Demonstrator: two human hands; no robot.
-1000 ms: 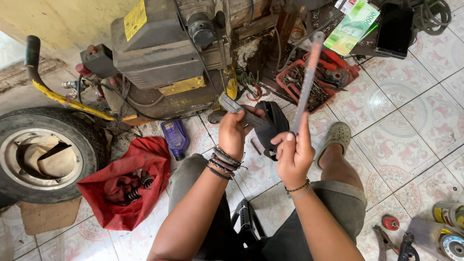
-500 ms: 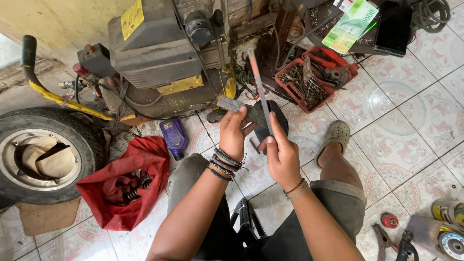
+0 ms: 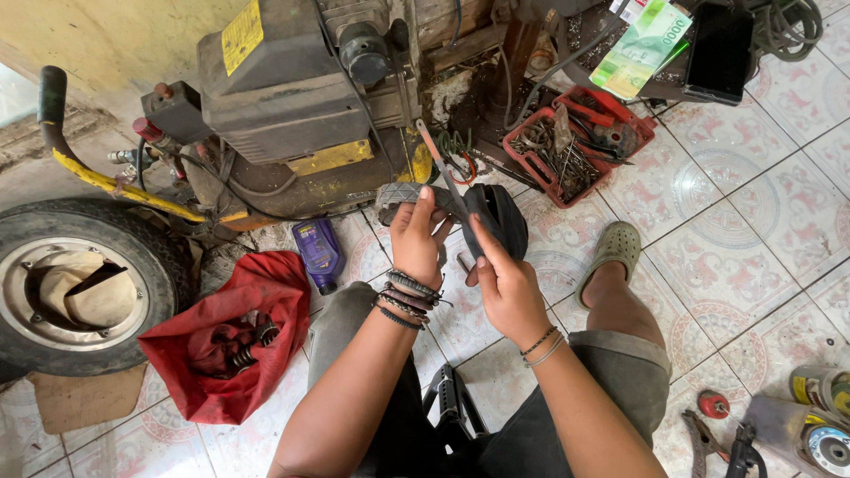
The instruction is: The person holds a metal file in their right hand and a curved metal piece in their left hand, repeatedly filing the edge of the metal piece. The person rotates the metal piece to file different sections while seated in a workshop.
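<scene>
- Right now a black rubber part (image 3: 500, 217) is up in front of me over the tiled floor (image 3: 708, 265), between my knees and the compressor (image 3: 292, 106).
- My left hand (image 3: 416, 239) is clamped on a grey ribbed strip (image 3: 403, 193), fingers curled over its top edge; the strip runs straight into the black part.
- My right hand (image 3: 505, 283) is closed around a thin metal tool (image 3: 443, 173), thumb and fingers pinching its lower end. The tool tilts up and to the left, and its shaft crosses the black part's edge. I can't tell whether the tip is inside the rubber or just lying against it.
- Bracelets sit on both wrists.
- Just behind the part: the dirty grey-and-yellow compressor, with hoses and wires hanging off it.
- Right of that: a red tray (image 3: 575, 146) full of nails and small metal bits.
- Beyond the tray: a green packet (image 3: 642, 44) and a black phone (image 3: 722, 53).
- Left of my left knee: a purple bottle (image 3: 317, 252) lying on the floor, then a red cloth (image 3: 221, 345) with metal springs on it.
- Far left: a wheel with a tyre (image 3: 71, 283), lying flat.
- My right foot is in a grey clog (image 3: 611, 252).
- Bottom right corner: pliers (image 3: 699, 438) and an angle grinder (image 3: 815, 425).
</scene>
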